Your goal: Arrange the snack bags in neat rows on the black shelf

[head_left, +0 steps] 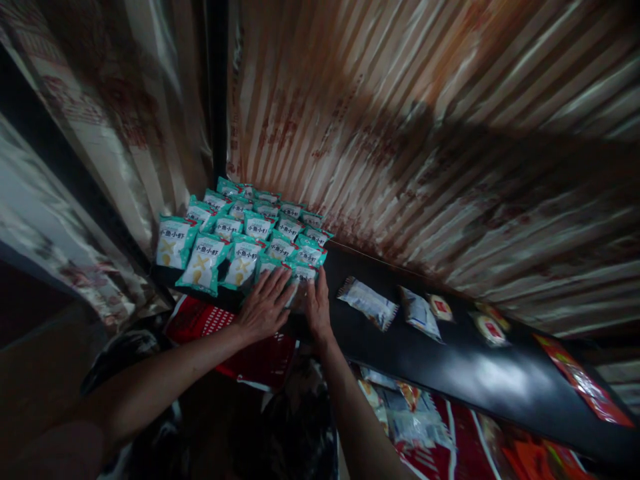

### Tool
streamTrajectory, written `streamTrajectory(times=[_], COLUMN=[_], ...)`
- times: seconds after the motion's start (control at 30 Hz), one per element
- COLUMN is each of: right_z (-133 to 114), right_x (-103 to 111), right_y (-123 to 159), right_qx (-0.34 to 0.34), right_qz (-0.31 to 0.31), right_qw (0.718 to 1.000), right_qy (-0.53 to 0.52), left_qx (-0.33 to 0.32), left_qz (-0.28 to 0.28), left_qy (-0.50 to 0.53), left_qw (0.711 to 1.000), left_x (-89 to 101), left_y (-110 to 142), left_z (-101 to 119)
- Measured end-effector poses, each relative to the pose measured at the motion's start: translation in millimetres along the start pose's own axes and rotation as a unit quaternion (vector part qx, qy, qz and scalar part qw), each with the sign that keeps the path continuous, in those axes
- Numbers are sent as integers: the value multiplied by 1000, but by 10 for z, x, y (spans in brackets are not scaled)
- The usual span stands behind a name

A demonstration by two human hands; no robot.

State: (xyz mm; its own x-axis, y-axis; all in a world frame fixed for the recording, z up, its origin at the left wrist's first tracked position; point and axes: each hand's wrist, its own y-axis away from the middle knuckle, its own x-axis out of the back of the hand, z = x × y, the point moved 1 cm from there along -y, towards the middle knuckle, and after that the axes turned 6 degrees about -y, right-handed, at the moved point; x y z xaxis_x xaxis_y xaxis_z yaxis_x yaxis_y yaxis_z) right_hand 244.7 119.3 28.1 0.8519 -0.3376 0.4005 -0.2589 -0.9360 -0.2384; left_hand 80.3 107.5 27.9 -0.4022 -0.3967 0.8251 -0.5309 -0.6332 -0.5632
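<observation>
Packets (pixel 259 227), teal-edged, sit in close rows at the left end of the black shelf (pixel 460 360), printed fronts outward, presumably for legibility. Left hand (pixel 266 303) lies flat over the front row, fingers extended, grasping nothing; right hand (pixel 319 307) edges the end packet (pixel 303 273), apparently bracing it; cannot tell whether it pinches.

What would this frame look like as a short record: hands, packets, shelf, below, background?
left hand: left hand open, fingers over the front row of packets
right hand: right hand open, fingers extended at that row's right end
packets: teal-and-white packets grouped in rows
shelf: black shelf; farther right, a silvery packet and a red packet, among others, spaced apart
below: red bag, left of the knees
background: ridged tan sheeting
lighting: dim
</observation>
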Motion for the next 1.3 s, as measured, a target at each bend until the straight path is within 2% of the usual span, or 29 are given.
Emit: streamTrajectory(times=[0.17,0.43,0.57,0.67,0.77,0.97,1.1,1.3], right_z=[-9,-24,-31,-47,-40,55,100,101], right_x=[49,-37,-13,24,46,58,51,61], right_y=[-116,-231,-171,-69,54,256,364,402], right_qx=[-41,-33,-38,-38,-47,-65,-60,-55], right_qz=[-9,-11,31,65,72,60,29,-26], right_qw=[998,999,998,997,996,996,997,998], right_qy=[-42,-38,-36,-26,-17,-10,-27,-19], left_qx=[-6,-2,-3,-28,-48,-44,-65,-21], left_qz=[-6,-33,-49,-61,-70,-67,-68,-48], left_qy=[-12,-15,6,19,26,43,58,35], left_qw=[1000,999,999,998,996,996,994,998], left_x=[-38,-31,41,85,105,95,20,-91], left_y=[22,-11,3,52,106,171,258,377], left_z=[9,2,39,118,217,366,499,633])
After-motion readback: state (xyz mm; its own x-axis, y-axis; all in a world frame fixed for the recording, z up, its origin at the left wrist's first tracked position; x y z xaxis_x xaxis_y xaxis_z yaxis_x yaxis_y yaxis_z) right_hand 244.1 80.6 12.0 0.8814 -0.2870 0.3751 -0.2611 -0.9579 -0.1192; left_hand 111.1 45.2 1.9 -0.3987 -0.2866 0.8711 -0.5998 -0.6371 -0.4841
